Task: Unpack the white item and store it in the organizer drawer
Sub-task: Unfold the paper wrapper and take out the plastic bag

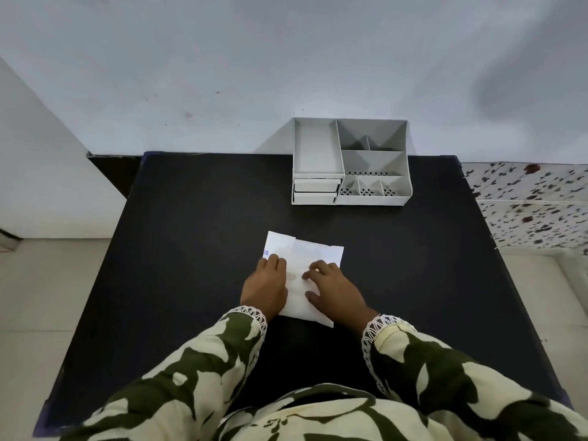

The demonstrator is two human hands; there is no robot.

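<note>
table: a black flat-topped table (191,249) is seen from above, pushed up against a pale grey wall (222,58)
left hand: the left hand (265,286) is laid on the left part of the packet, fingers curled down onto the paper, pressed on it rather than clenched round it
white item: a flat white paper packet (313,253) with a folded flap and a bit of blue print at its left edge is lying on the table, near the front middle, under both hands
right hand: the right hand (334,289) is rested on the right part of the packet, fingers bent, tips touching the paper, nothing lifted
organizer: a light grey plastic desk organizer (350,160) with open compartments is set well behind the packet at the table's back edge; two small drawers (315,190) at its lower left are both shut
far right: a white cloth with a dark flower print (534,205) is beside the table
</note>
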